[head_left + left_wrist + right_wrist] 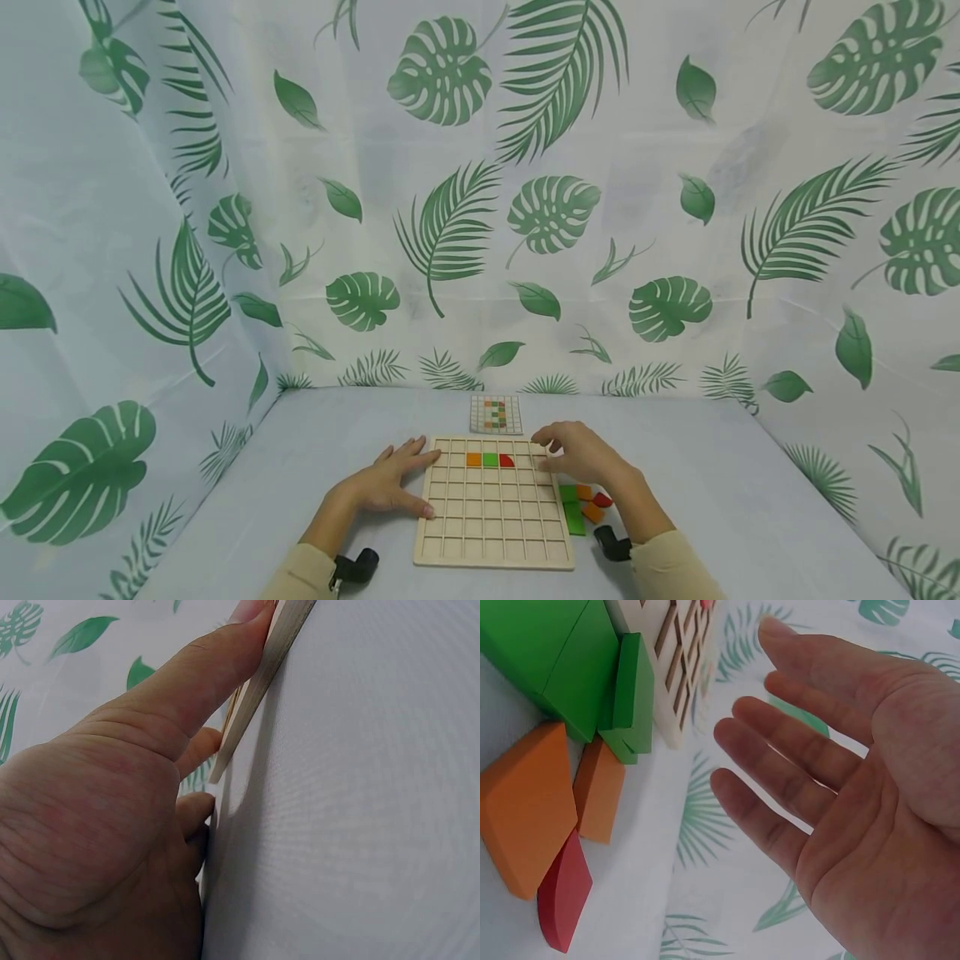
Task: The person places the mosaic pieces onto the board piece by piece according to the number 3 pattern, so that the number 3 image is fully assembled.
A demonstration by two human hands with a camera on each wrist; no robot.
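Observation:
A pale wooden grid board (495,527) lies on the table. In its second row sit an orange square tile (473,460), a green square tile (491,460) and a red tile with one rounded edge (507,461). My left hand (390,482) rests at the board's left edge, thumb and forefinger spread along the rim; in the left wrist view the thumb (202,675) presses the board's side. Over the board's upper right corner, my right hand (576,452) is held with loosely bent fingers. Its palm (870,847) and fingers show nothing held in the right wrist view.
Right of the board lie loose green tiles (573,515), orange tiles (593,512) and a red tile (602,500). A printed pattern card (496,415) lies behind the board. Leaf-printed curtains (555,350) enclose the table at the back and sides.

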